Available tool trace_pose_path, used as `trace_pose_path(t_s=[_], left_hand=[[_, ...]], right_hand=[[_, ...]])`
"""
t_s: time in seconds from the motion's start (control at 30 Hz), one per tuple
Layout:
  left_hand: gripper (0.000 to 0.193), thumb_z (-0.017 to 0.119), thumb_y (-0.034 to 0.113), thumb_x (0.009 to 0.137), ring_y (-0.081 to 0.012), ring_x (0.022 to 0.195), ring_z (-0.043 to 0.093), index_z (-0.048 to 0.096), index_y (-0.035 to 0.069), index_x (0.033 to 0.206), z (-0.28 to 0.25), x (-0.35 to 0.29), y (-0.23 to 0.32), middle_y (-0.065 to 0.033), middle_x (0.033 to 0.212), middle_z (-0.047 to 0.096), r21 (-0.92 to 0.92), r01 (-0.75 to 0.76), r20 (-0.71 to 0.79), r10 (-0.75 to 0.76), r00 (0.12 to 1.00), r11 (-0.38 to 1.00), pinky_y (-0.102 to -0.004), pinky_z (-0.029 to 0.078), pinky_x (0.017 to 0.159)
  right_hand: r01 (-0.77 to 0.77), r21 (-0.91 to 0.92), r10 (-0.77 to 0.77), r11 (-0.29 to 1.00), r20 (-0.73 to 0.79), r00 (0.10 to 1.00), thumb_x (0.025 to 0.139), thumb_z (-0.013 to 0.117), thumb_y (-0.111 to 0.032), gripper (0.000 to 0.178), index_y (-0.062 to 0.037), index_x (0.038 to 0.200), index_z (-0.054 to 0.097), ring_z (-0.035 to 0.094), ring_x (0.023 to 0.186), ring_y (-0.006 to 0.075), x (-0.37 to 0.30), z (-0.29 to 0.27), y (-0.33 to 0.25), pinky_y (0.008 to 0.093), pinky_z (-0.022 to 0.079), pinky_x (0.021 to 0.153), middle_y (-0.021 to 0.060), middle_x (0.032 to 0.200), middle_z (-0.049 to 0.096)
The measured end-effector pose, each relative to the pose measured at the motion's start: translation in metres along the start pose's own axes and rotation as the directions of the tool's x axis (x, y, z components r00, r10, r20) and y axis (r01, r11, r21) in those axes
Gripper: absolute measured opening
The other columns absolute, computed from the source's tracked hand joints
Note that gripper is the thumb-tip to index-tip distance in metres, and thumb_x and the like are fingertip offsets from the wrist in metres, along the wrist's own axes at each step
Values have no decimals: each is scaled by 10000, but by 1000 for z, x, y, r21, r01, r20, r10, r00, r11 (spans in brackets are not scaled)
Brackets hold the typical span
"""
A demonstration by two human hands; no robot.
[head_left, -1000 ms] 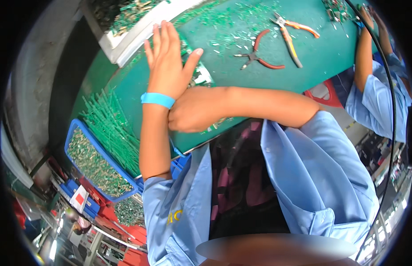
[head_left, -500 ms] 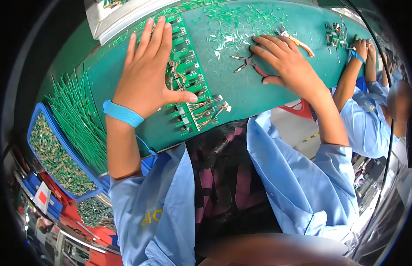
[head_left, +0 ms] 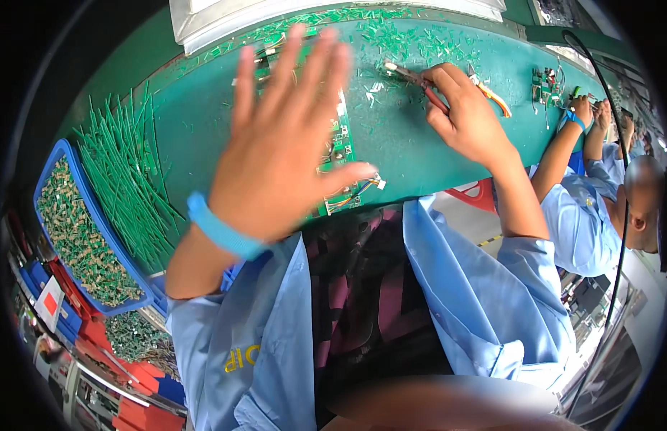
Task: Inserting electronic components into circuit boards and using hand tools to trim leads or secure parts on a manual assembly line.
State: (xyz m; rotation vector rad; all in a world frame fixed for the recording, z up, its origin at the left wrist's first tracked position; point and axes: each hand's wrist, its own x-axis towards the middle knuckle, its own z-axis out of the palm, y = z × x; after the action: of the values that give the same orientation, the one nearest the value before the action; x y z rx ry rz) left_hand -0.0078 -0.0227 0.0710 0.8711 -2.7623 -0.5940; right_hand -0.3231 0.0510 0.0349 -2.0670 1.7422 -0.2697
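Note:
My left hand (head_left: 283, 136), with a blue band at its wrist, is spread flat with fingers apart above a strip of green circuit boards (head_left: 340, 136). It is smeared by motion and hides most of the strip. Short coloured wires with a white connector (head_left: 381, 184) stick out at the strip's near end. To the right, my right hand (head_left: 466, 108) is closed round red-handled pliers (head_left: 435, 99), their jaws pointing left over scattered green scraps (head_left: 419, 43). Whether the jaws grip the pale bit at their tip I cannot tell. An orange-handled tool (head_left: 495, 99) lies beyond that hand.
Long green strips (head_left: 121, 172) lie at the table's left, by a blue bin (head_left: 89, 237) full of small parts. A pale metal frame (head_left: 333, 21) stands at the back. A co-worker's hands (head_left: 588, 111) and a wired board (head_left: 545, 86) are at right; a black cable (head_left: 624, 179) hangs there.
My right hand has taken hold of the red-handled pliers, which lay on the table, and their jaws have moved away from me. My left hand has moved right over the board strip.

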Motion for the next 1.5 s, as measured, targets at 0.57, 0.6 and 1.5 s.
trace_pose_path(t_s=[0.57,0.6,1.5], left_hand=[[669,655,260,990,-441,1620,350,516,-114,1527,77,24,-8,-268,1693,445,147,258,-373,-188,909,955,-652,256,1311],[681,664,281,990,-441,1623,344,518,-113,1526,80,22,-11,-263,1696,443,136,285,-377,-216,901,949,-660,258,1305],[465,646,114,959,-451,1623,358,616,-14,1405,95,20,-19,-222,1681,493,12,269,-418,-240,876,963,-709,274,1270]], right_hand=[[-189,397,211,898,-13,977,1091,657,-243,263,-13,1213,698,562,817,178,28,-3,-24,322,474,759,59,951,661],[-158,384,168,910,7,986,1103,662,-248,254,-21,1209,701,540,809,154,34,-6,-26,302,459,750,37,935,647],[-191,351,138,916,172,975,1115,657,-286,329,-12,939,709,433,621,135,62,-16,-28,327,408,590,29,704,552]])
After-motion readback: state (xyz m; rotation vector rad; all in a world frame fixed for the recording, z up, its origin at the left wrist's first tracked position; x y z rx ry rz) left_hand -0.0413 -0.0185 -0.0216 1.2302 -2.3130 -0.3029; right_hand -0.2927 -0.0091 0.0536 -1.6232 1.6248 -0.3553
